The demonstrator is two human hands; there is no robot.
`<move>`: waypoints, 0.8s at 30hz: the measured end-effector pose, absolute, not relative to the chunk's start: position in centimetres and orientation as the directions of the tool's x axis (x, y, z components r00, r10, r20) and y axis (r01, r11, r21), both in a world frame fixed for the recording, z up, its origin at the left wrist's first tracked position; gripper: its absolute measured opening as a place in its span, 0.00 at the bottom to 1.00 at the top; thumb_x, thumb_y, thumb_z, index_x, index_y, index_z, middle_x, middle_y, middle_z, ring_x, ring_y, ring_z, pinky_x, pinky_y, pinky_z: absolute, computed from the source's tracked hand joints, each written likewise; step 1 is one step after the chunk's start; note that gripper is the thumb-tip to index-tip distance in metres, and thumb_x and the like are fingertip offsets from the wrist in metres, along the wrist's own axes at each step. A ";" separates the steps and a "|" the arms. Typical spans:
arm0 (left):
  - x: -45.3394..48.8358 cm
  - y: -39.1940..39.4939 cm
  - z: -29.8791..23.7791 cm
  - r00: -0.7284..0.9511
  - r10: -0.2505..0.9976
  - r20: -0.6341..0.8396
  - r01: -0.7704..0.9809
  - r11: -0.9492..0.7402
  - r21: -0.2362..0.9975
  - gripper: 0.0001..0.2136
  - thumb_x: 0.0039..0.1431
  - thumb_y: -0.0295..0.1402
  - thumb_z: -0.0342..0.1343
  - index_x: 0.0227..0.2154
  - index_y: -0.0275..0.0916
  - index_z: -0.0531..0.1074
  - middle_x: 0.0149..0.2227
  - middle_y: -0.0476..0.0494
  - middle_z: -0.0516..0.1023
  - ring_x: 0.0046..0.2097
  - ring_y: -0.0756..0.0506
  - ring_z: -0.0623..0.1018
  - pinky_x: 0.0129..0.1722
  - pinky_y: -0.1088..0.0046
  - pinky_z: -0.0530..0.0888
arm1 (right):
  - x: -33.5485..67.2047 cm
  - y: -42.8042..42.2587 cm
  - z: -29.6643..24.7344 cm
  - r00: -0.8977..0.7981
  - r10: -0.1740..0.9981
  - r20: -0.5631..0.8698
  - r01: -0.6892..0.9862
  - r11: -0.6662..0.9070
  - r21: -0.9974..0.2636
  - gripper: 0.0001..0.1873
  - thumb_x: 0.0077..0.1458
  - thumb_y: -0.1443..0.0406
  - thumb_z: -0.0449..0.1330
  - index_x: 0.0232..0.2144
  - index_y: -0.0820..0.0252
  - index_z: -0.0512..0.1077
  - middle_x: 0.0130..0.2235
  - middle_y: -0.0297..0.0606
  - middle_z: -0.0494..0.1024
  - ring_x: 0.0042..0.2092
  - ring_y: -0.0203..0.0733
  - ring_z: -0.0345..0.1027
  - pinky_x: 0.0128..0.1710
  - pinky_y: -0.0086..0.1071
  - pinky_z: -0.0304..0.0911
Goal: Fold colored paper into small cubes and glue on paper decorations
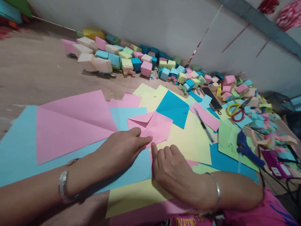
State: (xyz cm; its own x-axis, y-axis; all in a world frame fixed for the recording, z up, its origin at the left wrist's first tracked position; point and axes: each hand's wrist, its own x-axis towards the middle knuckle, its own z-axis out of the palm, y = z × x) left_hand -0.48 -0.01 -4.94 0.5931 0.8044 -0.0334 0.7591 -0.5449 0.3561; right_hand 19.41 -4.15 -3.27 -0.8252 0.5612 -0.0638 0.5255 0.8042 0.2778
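A small pink sheet of paper (162,124) lies in front of me, with creases and a folded flap at its upper left. My left hand (124,142) presses on its lower left part, index finger stretched out and the other fingers curled. At the sheet's lower corner, my right hand (170,166) touches it with the index fingertip while its other fingers are bent in. Under and around it are light blue paper (94,175), yellow paper (190,138) and a darker blue square (174,108). A larger creased pink sheet (72,122) rests to the left.
Several small folded paper boxes (146,68) line the wall side. To the right lie a craft knife (203,125), a phone (211,99), scissors (236,112), a blue glue gun (248,150) and a purple device with cables (276,163).
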 end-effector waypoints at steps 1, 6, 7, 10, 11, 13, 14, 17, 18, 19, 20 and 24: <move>-0.5 0.0 -4.9 0.597 0.801 -0.039 0.758 -0.548 0.354 0.14 0.66 0.34 0.44 0.43 0.45 0.75 0.28 0.46 0.68 0.27 0.48 0.68 0.25 0.71 0.55 | 19.3 -4.1 -3.2 -0.848 0.528 -0.052 0.500 0.827 0.256 0.22 0.57 0.77 0.47 0.54 0.82 0.64 0.26 0.40 0.68 0.26 0.39 0.55 0.25 0.37 0.41; -0.5 0.0 -4.6 0.598 0.798 -0.075 0.764 -0.539 0.354 0.14 0.64 0.30 0.43 0.43 0.45 0.75 0.29 0.45 0.68 0.28 0.46 0.69 0.24 0.71 0.55 | 19.5 -3.7 -3.3 -0.869 0.495 -0.023 0.475 0.846 0.242 0.20 0.58 0.78 0.47 0.52 0.80 0.65 0.25 0.39 0.69 0.25 0.38 0.56 0.24 0.36 0.41; -0.5 0.0 -4.6 0.593 0.801 -0.080 0.768 -0.532 0.356 0.14 0.65 0.31 0.43 0.43 0.45 0.75 0.29 0.45 0.68 0.28 0.47 0.69 0.24 0.71 0.56 | 19.7 -3.7 -3.5 -0.856 0.516 -0.030 0.492 0.831 0.259 0.19 0.57 0.79 0.47 0.50 0.79 0.66 0.25 0.38 0.69 0.24 0.37 0.56 0.24 0.36 0.40; -0.4 0.0 -4.5 0.583 0.809 -0.076 0.772 -0.523 0.361 0.14 0.65 0.32 0.43 0.43 0.44 0.75 0.29 0.45 0.68 0.28 0.47 0.69 0.24 0.71 0.56 | 20.6 -3.7 -4.1 -0.784 0.619 -0.050 0.574 0.754 0.320 0.18 0.55 0.81 0.49 0.46 0.77 0.68 0.23 0.39 0.69 0.23 0.36 0.54 0.24 0.35 0.39; -0.4 0.0 -4.5 0.583 0.809 -0.074 0.771 -0.522 0.365 0.14 0.65 0.32 0.43 0.43 0.44 0.75 0.29 0.45 0.68 0.28 0.47 0.69 0.24 0.71 0.57 | 20.9 -3.6 -4.1 -0.754 0.655 -0.051 0.606 0.722 0.334 0.16 0.54 0.81 0.49 0.44 0.76 0.69 0.23 0.39 0.69 0.22 0.36 0.54 0.24 0.35 0.38; -0.4 0.0 -4.6 0.586 0.807 -0.075 0.767 -0.522 0.373 0.14 0.65 0.33 0.44 0.43 0.45 0.74 0.30 0.45 0.68 0.28 0.47 0.69 0.25 0.71 0.57 | 21.3 -3.2 -3.8 -0.690 0.722 -0.053 0.667 0.663 0.340 0.13 0.53 0.81 0.50 0.36 0.71 0.71 0.21 0.38 0.67 0.22 0.36 0.54 0.24 0.35 0.38; -0.4 0.0 -4.6 0.585 0.808 -0.077 0.767 -0.520 0.375 0.13 0.65 0.34 0.45 0.43 0.45 0.74 0.30 0.45 0.68 0.28 0.47 0.69 0.25 0.71 0.58 | 21.4 -2.8 -3.4 -0.664 0.746 -0.051 0.693 0.639 0.334 0.12 0.52 0.81 0.50 0.31 0.68 0.71 0.21 0.38 0.67 0.22 0.37 0.55 0.24 0.35 0.38; -0.3 -0.1 -4.6 0.597 0.799 -0.070 0.763 -0.539 0.358 0.10 0.64 0.35 0.47 0.41 0.43 0.74 0.31 0.45 0.69 0.28 0.47 0.68 0.25 0.71 0.58 | 21.6 -0.9 -2.0 -0.603 0.797 0.023 0.753 0.560 0.345 0.11 0.54 0.79 0.50 0.28 0.65 0.70 0.23 0.40 0.68 0.25 0.40 0.58 0.25 0.36 0.40; -0.2 -0.2 -4.5 0.605 0.795 -0.055 0.761 -0.556 0.336 0.10 0.64 0.34 0.47 0.40 0.42 0.74 0.31 0.44 0.69 0.29 0.47 0.68 0.25 0.71 0.57 | 21.7 -0.2 -1.6 -0.580 0.812 0.068 0.772 0.520 0.365 0.11 0.55 0.78 0.50 0.33 0.66 0.71 0.25 0.41 0.69 0.27 0.42 0.59 0.26 0.37 0.41; -0.2 -0.2 -4.4 0.610 0.792 -0.035 0.761 -0.573 0.306 0.10 0.64 0.32 0.47 0.39 0.41 0.74 0.31 0.44 0.69 0.29 0.46 0.67 0.25 0.71 0.57 | 21.8 0.5 -1.4 -0.557 0.823 0.110 0.787 0.480 0.387 0.14 0.57 0.78 0.48 0.40 0.67 0.71 0.27 0.43 0.70 0.29 0.43 0.61 0.27 0.37 0.43; -0.2 -0.2 -4.2 0.615 0.788 -0.015 0.761 -0.589 0.272 0.10 0.63 0.29 0.47 0.38 0.40 0.74 0.32 0.43 0.70 0.31 0.45 0.67 0.26 0.70 0.58 | 21.9 1.2 -1.3 -0.539 0.831 0.137 0.796 0.450 0.405 0.17 0.58 0.77 0.47 0.47 0.69 0.68 0.29 0.44 0.71 0.31 0.45 0.61 0.28 0.37 0.44; -0.4 0.1 -3.9 0.611 0.791 -0.008 0.780 -0.601 0.172 0.13 0.60 0.21 0.46 0.38 0.37 0.74 0.36 0.38 0.73 0.36 0.41 0.69 0.30 0.68 0.63 | 22.2 2.5 -2.1 -0.558 0.828 0.059 0.779 0.497 0.382 0.28 0.58 0.78 0.47 0.60 0.67 0.55 0.32 0.43 0.72 0.33 0.44 0.60 0.29 0.37 0.44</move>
